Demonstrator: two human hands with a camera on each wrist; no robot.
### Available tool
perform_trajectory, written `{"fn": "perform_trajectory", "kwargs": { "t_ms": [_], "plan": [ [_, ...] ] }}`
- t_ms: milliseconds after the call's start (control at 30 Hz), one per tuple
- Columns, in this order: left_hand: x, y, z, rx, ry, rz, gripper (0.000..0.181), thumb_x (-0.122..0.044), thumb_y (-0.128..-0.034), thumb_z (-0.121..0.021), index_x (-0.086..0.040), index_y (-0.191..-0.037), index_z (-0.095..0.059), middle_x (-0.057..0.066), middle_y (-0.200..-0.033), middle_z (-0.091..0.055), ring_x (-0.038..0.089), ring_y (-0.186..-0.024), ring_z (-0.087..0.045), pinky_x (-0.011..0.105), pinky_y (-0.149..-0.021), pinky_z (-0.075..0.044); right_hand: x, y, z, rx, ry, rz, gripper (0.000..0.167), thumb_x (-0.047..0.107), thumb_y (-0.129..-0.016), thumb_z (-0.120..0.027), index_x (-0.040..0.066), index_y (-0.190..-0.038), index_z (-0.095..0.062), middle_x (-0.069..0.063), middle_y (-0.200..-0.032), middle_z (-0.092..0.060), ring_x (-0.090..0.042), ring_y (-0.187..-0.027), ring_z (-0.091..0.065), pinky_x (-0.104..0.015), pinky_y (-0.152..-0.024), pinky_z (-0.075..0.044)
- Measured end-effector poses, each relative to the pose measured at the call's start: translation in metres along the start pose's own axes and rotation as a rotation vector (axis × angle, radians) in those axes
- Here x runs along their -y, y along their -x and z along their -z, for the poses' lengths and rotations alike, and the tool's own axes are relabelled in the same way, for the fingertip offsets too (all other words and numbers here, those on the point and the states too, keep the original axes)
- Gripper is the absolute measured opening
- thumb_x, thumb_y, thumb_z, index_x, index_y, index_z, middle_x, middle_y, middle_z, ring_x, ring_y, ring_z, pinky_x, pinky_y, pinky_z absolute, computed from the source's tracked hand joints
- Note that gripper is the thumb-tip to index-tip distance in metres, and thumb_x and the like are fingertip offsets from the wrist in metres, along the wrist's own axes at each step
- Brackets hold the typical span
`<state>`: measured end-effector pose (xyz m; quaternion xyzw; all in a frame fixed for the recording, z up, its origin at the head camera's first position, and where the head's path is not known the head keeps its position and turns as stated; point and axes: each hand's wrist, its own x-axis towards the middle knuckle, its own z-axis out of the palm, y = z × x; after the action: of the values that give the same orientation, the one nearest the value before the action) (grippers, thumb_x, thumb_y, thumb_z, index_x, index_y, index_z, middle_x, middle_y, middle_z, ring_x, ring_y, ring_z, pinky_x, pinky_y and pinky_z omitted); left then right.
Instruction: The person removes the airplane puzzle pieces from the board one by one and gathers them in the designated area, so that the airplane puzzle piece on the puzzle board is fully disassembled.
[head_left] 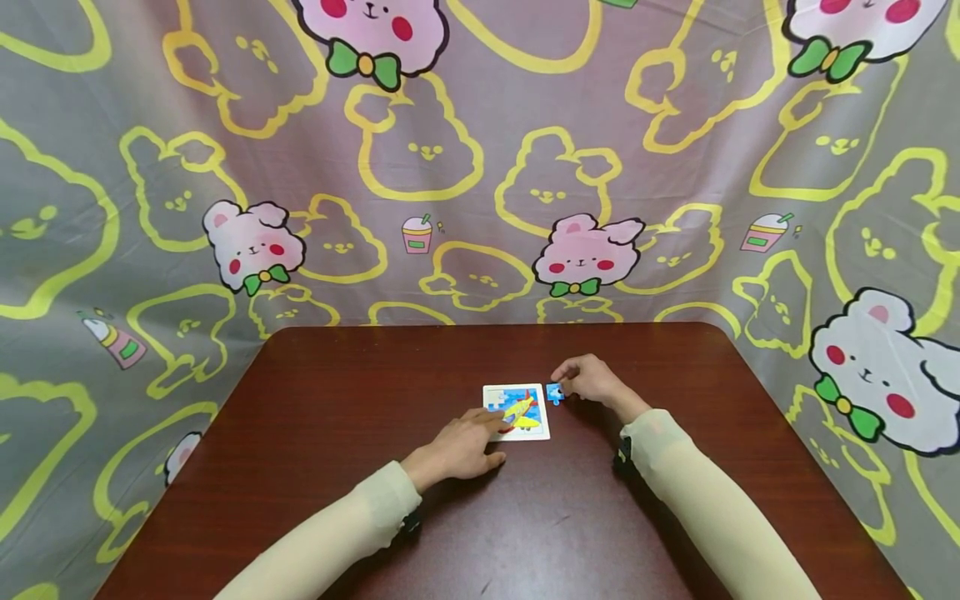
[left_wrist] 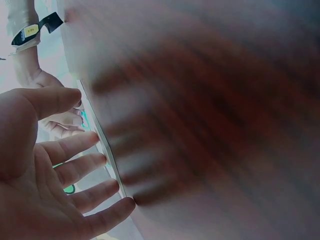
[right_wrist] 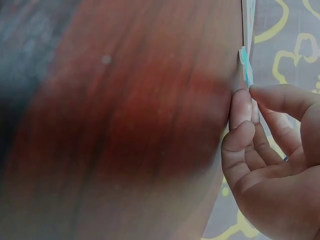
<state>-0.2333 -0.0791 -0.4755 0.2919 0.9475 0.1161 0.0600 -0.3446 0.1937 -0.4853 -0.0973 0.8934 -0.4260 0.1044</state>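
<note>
A small square jigsaw puzzle (head_left: 545, 421) with a white border lies on the table, showing a yellow and red airplane on blue. Its upper left part is pale, with a jigsaw-shaped outline. My left hand (head_left: 463, 442) rests on the puzzle's left side, fingers extended and spread; the left wrist view shows the fingertips (left_wrist: 100, 160) along the board's thin edge. Just right of the board, my right hand (head_left: 592, 381) pinches a blue puzzle piece (head_left: 555, 392) by its right side. In the right wrist view the piece (right_wrist: 246, 65) appears edge-on at the fingertips.
The dark reddish-brown table (head_left: 360, 375) extends around the puzzle on all sides. Behind it and along both sides hangs a grey curtain (head_left: 465, 225) with yellow outlines and pink bear faces. A dark band (head_left: 622, 454) sits on the right wrist.
</note>
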Motion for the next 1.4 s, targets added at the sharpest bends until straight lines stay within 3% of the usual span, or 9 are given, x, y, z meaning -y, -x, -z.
{"fn": "perform_trajectory", "kwargs": {
  "t_ms": [900,1400],
  "plan": [
    [0.001,-0.001,-0.001,-0.002,0.005,0.006,0.051,-0.036,-0.0931,-0.066,-0.018,-0.14,-0.058,0.006,-0.154,-0.048,0.03,-0.144,-0.041,0.058,-0.107,-0.044,-0.003,-0.004,0.001,-0.001,0.049,0.036,0.017,0.0,-0.084,-0.067,0.004,-0.097,-0.076,-0.006,-0.084,-0.074,-0.012,-0.066,-0.063,-0.027,-0.06,-0.05],
    [0.001,-0.001,0.0,0.001,0.008,0.0,0.05,-0.035,-0.0932,-0.066,-0.018,-0.14,-0.059,0.007,-0.154,-0.048,0.032,-0.144,-0.041,0.057,-0.106,-0.044,0.017,-0.003,-0.012,0.046,0.011,0.08,0.016,0.005,-0.087,-0.068,0.005,-0.102,-0.075,-0.009,-0.093,-0.075,-0.014,-0.072,-0.062,-0.028,-0.061,-0.049]
  ]
}}
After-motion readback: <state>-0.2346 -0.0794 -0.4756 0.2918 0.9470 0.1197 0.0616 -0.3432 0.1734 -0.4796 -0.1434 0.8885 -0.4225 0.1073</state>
